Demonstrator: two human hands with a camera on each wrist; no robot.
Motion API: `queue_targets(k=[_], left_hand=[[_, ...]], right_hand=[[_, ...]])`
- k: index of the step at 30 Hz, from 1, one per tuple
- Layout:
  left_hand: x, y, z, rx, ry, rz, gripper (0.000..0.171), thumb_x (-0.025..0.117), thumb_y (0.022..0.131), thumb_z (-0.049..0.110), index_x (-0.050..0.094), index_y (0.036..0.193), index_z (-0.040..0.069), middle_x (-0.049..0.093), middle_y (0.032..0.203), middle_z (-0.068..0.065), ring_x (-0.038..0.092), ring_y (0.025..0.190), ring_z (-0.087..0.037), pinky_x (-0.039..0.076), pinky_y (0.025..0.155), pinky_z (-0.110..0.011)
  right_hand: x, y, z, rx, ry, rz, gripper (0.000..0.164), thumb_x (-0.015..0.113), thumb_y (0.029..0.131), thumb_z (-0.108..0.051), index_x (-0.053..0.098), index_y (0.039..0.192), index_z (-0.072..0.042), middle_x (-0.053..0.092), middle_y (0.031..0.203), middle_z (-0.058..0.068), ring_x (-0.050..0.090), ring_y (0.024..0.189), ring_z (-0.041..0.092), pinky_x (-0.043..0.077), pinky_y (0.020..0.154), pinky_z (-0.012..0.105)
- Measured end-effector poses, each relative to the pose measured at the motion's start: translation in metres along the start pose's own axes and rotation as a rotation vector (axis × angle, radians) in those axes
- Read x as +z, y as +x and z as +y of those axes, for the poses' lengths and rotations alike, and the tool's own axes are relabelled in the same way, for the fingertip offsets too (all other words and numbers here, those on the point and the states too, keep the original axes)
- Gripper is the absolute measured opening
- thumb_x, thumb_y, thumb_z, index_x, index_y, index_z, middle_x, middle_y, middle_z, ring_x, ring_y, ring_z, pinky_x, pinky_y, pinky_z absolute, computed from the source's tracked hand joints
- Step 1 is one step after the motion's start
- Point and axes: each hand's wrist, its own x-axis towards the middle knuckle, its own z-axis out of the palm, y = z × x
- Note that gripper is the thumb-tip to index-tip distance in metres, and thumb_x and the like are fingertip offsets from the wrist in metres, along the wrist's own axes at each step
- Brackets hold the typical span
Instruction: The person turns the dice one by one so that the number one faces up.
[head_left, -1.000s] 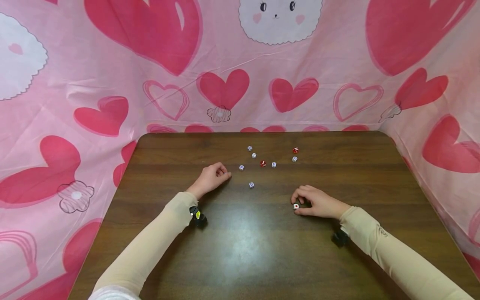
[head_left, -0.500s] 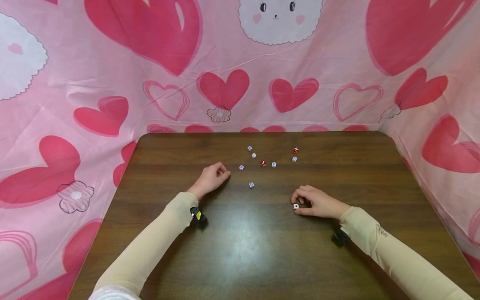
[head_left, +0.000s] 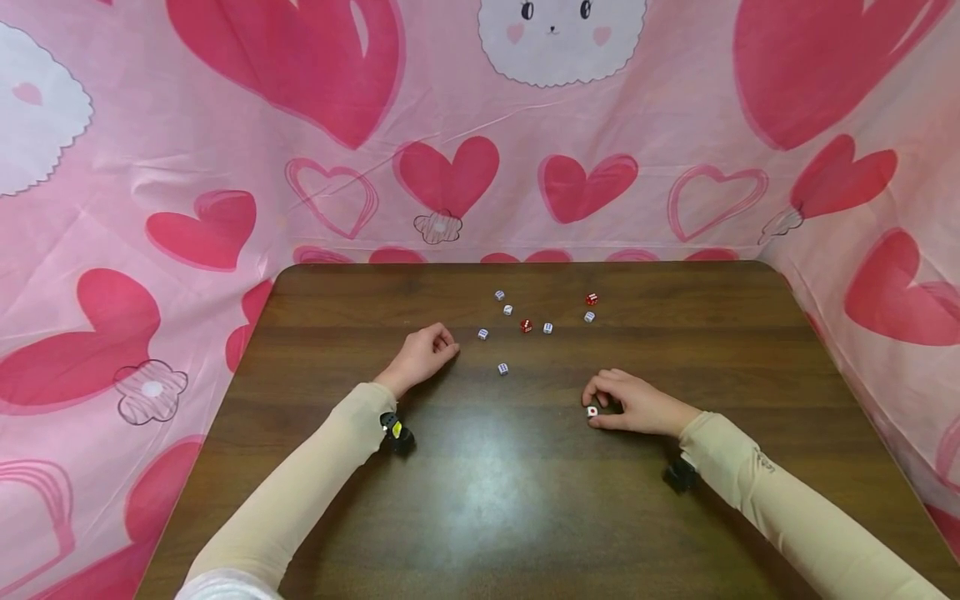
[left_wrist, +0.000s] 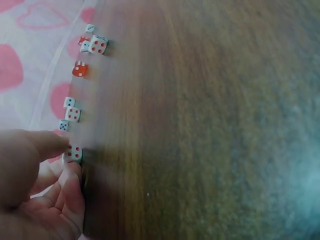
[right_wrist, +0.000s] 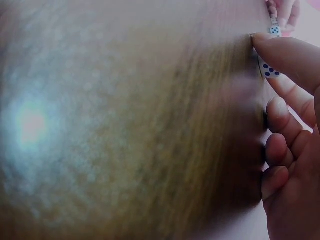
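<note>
My left hand [head_left: 422, 358] rests at the tabletop left of the scattered dice. The left wrist view shows a white die with red pips [left_wrist: 76, 152] pinched between its thumb and fingers; in the head view the fingers hide this die. On the right, thumb and forefinger of my right hand [head_left: 643, 407] hold another white die [head_left: 592, 412], its single red pip facing up. Seen from the right wrist, that die's blue-pipped side [right_wrist: 271, 71] shows behind the thumb. Nearest to both hands lies a loose white die [head_left: 503, 369], between them on the wood.
Farther back on the brown wooden table [head_left: 480, 517] lie several white dice, one of them close to the left fingertips [head_left: 483, 334]. Two red dice are among them, one central [head_left: 527, 326] and one farther right [head_left: 592, 298]. A pink heart-print cloth [head_left: 517, 117] hangs around the table.
Left fingertips have drawn in very slightly, and a white bit visible there one second ago is now hidden in the head view. The right hand and loose dice stay put.
</note>
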Motion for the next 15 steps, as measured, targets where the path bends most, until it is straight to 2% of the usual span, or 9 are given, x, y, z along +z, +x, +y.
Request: queue_targets(k=[5,11,15], left_hand=[[0.0014,0.0001,-0.0009,0.004,-0.012,-0.003,0.021,0.079,0.092,0.015,0.064,0.101,0.004,0.062,0.085,-0.005,0.057,0.077,-0.017,0.047,0.073,-0.029],[0.0011,-0.0003,0.0000,-0.011,0.005,-0.002,0.016,0.072,0.099,0.020,0.065,0.103,0.006,0.063,0.086,-0.005,0.057,0.079,-0.018,0.047,0.073,-0.030],[0.0000,-0.0012,0.0015,-0.007,-0.002,-0.015,0.014,0.072,0.098,0.014,0.065,0.105,0.004,0.063,0.087,-0.008,0.057,0.081,-0.020,0.048,0.075,-0.032]], right_hand=[[0.0007,0.0003,-0.0001,-0.006,-0.011,0.006,0.022,0.081,0.093,-0.030,0.063,0.106,-0.024,0.050,0.090,-0.012,0.045,0.085,0.007,0.042,0.074,0.026],[0.0006,0.0000,0.0002,-0.012,-0.003,0.008,0.023,0.081,0.093,-0.029,0.063,0.106,-0.024,0.050,0.090,-0.011,0.045,0.085,0.007,0.042,0.074,0.026],[0.0010,-0.0005,0.0007,-0.007,0.005,0.001,0.022,0.080,0.093,-0.030,0.063,0.106,-0.025,0.050,0.090,-0.011,0.045,0.086,0.007,0.042,0.074,0.026]])
